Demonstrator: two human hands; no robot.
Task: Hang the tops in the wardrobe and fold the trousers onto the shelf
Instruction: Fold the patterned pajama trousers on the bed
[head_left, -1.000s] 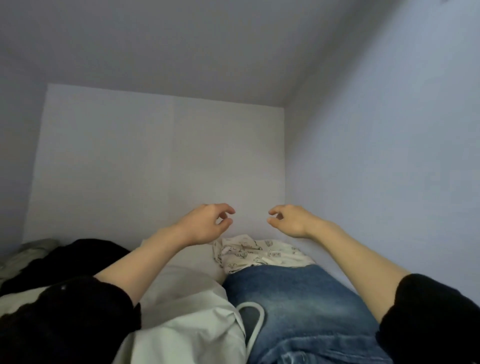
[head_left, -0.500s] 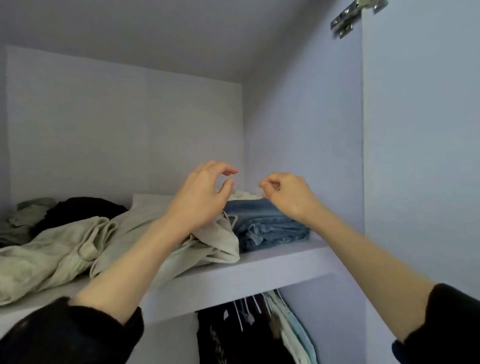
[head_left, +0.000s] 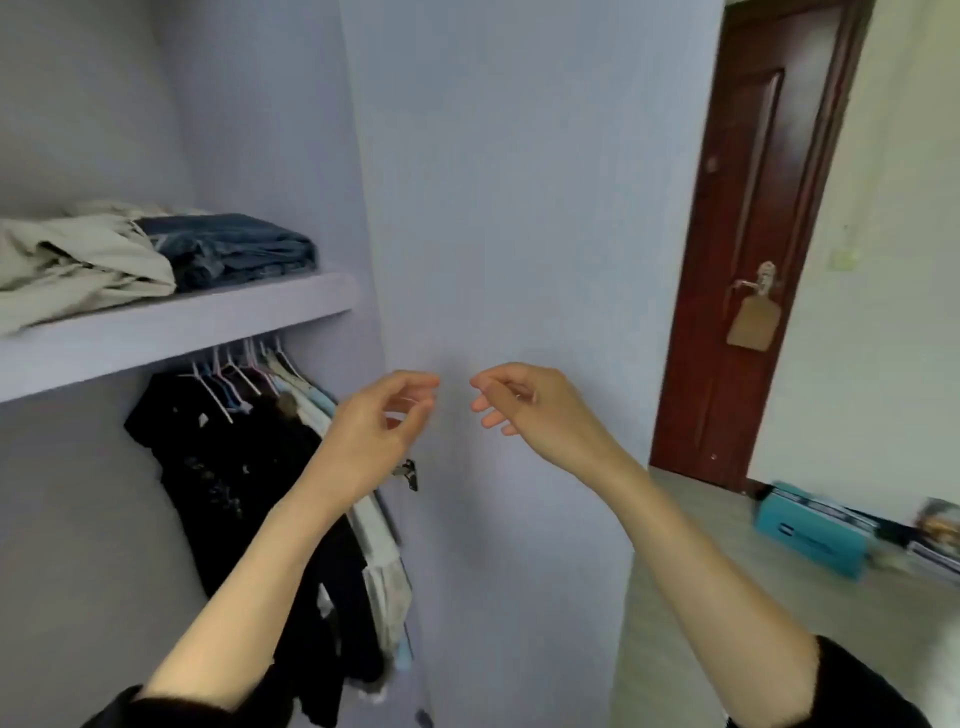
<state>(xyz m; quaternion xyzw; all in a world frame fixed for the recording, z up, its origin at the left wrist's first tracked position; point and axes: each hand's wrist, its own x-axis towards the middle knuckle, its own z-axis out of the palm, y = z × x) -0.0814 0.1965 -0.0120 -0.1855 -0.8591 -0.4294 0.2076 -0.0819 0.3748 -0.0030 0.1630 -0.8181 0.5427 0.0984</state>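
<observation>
A person's two bare hands hang in mid-air in front of an open wardrobe door (head_left: 519, 234), both holding nothing. The left hand (head_left: 379, 426) is raised with its fingers loosely curled, thumb and forefinger tips near each other but with nothing between them. The right hand (head_left: 524, 405) faces it from just beside, fingers relaxed and slightly bent, likewise free of any cloth. Black sleeves are pushed up both forearms.

On the wardrobe shelf (head_left: 171, 332), upper left, a pair of folded blue jeans (head_left: 234, 249) lies at the right end, touching a rumpled cream garment (head_left: 72, 265) that spreads to the left. Under the shelf, tops hang on pale hangers (head_left: 234, 374): dark tops (head_left: 234, 478) on the left and lighter tops (head_left: 379, 540) to the right, partly hidden behind the left forearm.

To the right, past the wardrobe door, stands a dark red-brown room door (head_left: 753, 260) with a tan tag (head_left: 753, 325) hanging from its handle. A teal box (head_left: 810, 535) lies on the floor near it.
</observation>
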